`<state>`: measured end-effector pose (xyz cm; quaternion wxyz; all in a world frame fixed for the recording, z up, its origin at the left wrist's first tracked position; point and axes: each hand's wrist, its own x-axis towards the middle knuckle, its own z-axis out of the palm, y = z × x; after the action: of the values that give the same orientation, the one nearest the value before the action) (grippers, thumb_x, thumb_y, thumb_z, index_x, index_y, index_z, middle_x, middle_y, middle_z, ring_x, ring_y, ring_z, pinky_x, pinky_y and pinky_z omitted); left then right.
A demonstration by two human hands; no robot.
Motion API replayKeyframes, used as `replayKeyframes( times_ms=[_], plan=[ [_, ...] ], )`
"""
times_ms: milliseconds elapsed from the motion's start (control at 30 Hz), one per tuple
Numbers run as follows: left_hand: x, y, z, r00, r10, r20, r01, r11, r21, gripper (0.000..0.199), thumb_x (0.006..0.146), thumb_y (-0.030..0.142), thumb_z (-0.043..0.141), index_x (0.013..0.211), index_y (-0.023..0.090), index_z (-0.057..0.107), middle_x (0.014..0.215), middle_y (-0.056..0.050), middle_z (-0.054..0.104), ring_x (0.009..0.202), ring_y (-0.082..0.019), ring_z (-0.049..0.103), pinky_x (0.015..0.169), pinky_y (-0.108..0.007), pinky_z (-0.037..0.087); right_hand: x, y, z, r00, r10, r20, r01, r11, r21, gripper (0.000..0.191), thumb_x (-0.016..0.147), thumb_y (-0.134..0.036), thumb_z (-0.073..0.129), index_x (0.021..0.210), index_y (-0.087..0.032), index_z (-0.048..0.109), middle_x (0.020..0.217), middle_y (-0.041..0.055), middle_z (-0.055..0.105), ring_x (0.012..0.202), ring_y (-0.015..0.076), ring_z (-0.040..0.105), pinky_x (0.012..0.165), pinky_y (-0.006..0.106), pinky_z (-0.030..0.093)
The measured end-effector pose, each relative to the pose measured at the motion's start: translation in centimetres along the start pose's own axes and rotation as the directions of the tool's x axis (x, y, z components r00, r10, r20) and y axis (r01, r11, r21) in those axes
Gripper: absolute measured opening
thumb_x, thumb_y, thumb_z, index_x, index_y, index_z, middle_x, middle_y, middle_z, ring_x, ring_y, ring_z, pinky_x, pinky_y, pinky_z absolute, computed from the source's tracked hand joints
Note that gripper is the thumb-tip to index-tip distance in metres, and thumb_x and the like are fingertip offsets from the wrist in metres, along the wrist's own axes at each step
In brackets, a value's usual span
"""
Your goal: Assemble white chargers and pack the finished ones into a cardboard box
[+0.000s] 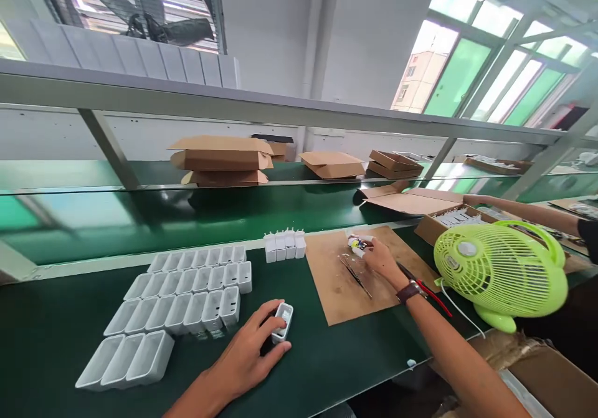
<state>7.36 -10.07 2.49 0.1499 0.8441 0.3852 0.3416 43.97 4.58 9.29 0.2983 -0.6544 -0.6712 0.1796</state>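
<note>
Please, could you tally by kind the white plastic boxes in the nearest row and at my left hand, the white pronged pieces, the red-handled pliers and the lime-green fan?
Open white plastic boxes, nearest row: 3
Small white plastic box at the left hand: 1
White pronged plastic pieces: 4
Red-handled pliers: 1
Lime-green plastic fan: 1
Total: 10

Daylight enters through green-paned windows (460, 75) beside a pale wall (266, 32).

Trays (163, 312): smooth plastic is seen.
Brown sheet (334, 299): matt cardboard is shown.
Fan (504, 275): shiny plastic is seen.
Green strip (289, 209): glossily finished.
</note>
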Motion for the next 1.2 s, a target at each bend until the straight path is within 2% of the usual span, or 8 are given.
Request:
replayKeyframes(
  times_ms=[167, 300, 433, 567, 667, 833, 1033, 1200],
  plan=[
    [-0.3, -0.2, -0.1, 0.999, -0.043, -0.002, 0.043, 0.999, 0.016, 0.011, 0.099, 0.032, 0.058, 0.107, 0.025, 0.060, 0.140, -0.012, 0.058, 0.119, -0.023, 0.068, 0.088, -0.030, 0.062, -4.0, -2.4, 0.0, 0.985, -0.112, 0.131, 0.089, 0.982, 0.167, 0.046, 0.080, -0.038, 0.075, 0.122, -0.019, 0.068, 0.113, 0.0096, 0.075, 0.103, 0.0269, 0.072, 0.093, 0.039, 0.059],
    [-0.5, -0.7, 0.1, 0.998, -0.055, -0.036, 0.056, 0.998, 0.035, 0.011, 0.100, 0.035, 0.057, 0.104, 0.025, 0.060, 0.135, -0.012, 0.059, 0.112, -0.023, 0.070, 0.075, -0.027, 0.061, -7.5, -4.8, 0.4, 0.837, -0.375, 0.400, 0.325, 0.927, 0.188, 0.048, 0.083, -0.037, 0.076, 0.128, -0.023, 0.066, 0.121, 0.0076, 0.073, 0.108, 0.0268, 0.070, 0.100, 0.042, 0.057],
    [-0.5, -0.6, 0.0, 0.996, -0.054, -0.068, 0.056, 0.998, 0.030, 0.018, 0.098, 0.035, 0.059, 0.113, 0.026, 0.058, 0.134, -0.011, 0.059, 0.112, -0.024, 0.070, 0.077, -0.029, 0.062, -8.7, -6.1, 0.6, 0.877, -0.335, 0.344, 0.420, 0.882, -0.212, 0.042, 0.096, -0.016, 0.053, 0.138, -0.014, 0.056, 0.139, 0.0174, 0.061, 0.127, 0.0307, 0.059, 0.106, 0.047, 0.049],
    [-0.3, -0.4, -0.1, 0.993, -0.073, -0.087, 0.076, 0.996, 0.036, 0.035, 0.097, 0.037, 0.061, 0.129, 0.027, 0.050, 0.131, -0.010, 0.061, 0.119, -0.025, 0.067, 0.091, -0.035, 0.061, -9.3, -7.0, 1.7, 0.913, -0.142, 0.382, 0.304, 0.861, -0.408, 0.015, 0.099, -0.022, 0.055, 0.108, -0.014, 0.064, 0.094, 0.0128, 0.072, 0.085, 0.0276, 0.068, 0.074, 0.036, 0.049],
    [-0.1, -0.2, -0.1, 0.991, -0.108, -0.073, 0.111, 0.993, 0.035, 0.045, 0.097, 0.038, 0.061, 0.137, 0.028, 0.045, 0.130, -0.010, 0.061, 0.117, -0.025, 0.067, 0.093, -0.038, 0.061, -9.7, -7.8, 3.3, 0.902, -0.129, 0.412, 0.312, 0.855, -0.414, 0.005, 0.097, -0.019, 0.059, 0.097, -0.015, 0.062, 0.083, 0.0084, 0.070, 0.075, 0.0236, 0.066, 0.065, 0.030, 0.041],
    [-0.2, 0.0, 0.0, 0.984, -0.158, -0.083, 0.160, 0.987, 0.019, 0.052, 0.097, 0.037, 0.062, 0.143, 0.027, 0.041, 0.133, -0.012, 0.058, 0.120, -0.027, 0.065, 0.098, -0.043, 0.059, -9.7, -9.0, 5.7, 0.867, -0.271, 0.419, 0.412, 0.862, -0.295, 0.017, 0.100, -0.027, 0.059, 0.111, -0.015, 0.062, 0.101, 0.0094, 0.072, 0.092, 0.0237, 0.067, 0.076, 0.029, 0.045],
    [-0.3, 0.0, 0.1, 0.973, -0.207, -0.100, 0.208, 0.978, 0.004, 0.055, 0.094, 0.035, 0.066, 0.142, 0.027, 0.042, 0.132, -0.011, 0.058, 0.122, -0.029, 0.064, 0.100, -0.045, 0.057, -10.7, -9.2, 8.0, 0.863, -0.415, 0.289, 0.487, 0.836, -0.253, 0.037, 0.094, -0.043, 0.068, 0.116, -0.014, 0.063, 0.111, 0.0180, 0.068, 0.106, 0.0345, 0.064, 0.092, 0.046, 0.053],
    [-0.4, 0.0, 0.2, 0.970, -0.223, -0.098, 0.224, 0.975, -0.007, 0.059, 0.093, 0.032, 0.068, 0.144, 0.028, 0.040, 0.134, -0.011, 0.057, 0.125, -0.028, 0.062, 0.102, -0.044, 0.056, -11.3, -8.6, 8.9, 0.764, -0.546, 0.344, 0.599, 0.798, -0.061, 0.052, 0.088, -0.017, 0.067, 0.137, -0.011, 0.052, 0.133, 0.0199, 0.060, 0.125, 0.0323, 0.057, 0.103, 0.048, 0.052]
  ],
)
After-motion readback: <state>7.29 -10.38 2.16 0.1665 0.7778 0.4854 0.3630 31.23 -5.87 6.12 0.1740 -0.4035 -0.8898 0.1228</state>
